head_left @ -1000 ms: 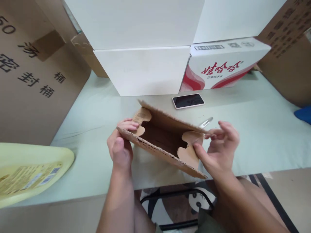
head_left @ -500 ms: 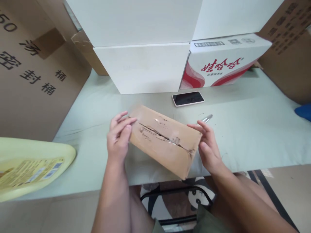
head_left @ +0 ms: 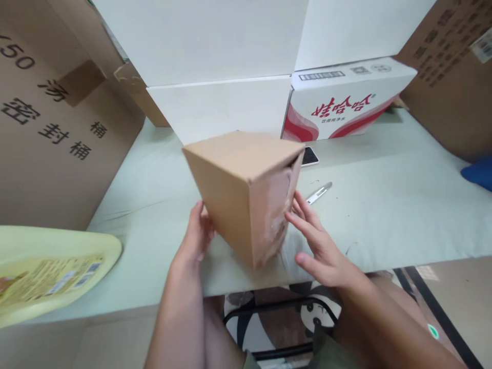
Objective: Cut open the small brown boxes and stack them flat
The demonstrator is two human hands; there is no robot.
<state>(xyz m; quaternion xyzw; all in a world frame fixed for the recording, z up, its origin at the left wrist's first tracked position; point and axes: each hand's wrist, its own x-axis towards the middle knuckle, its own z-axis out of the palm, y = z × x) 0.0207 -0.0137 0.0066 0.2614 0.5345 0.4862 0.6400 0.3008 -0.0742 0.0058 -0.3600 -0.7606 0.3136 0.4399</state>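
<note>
Left hand point(head_left: 196, 238): palm against the left face of the cardboard box point(head_left: 238, 189), fingers hidden behind it, so I cannot tell the grip. Right hand point(head_left: 317, 246): open, fingers spread, tips touching the taped end face. The box sits between the two hands, both touching it, neither nearer. It is propped on a low corner at the near edge of the table point(head_left: 384, 205), with its long axis pointing up and tilted. A metal tool point(head_left: 319, 193) lies just beyond the right hand.

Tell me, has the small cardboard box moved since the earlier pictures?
Yes. The cardboard box is now raised on end, hiding part of the phone behind it.
</note>
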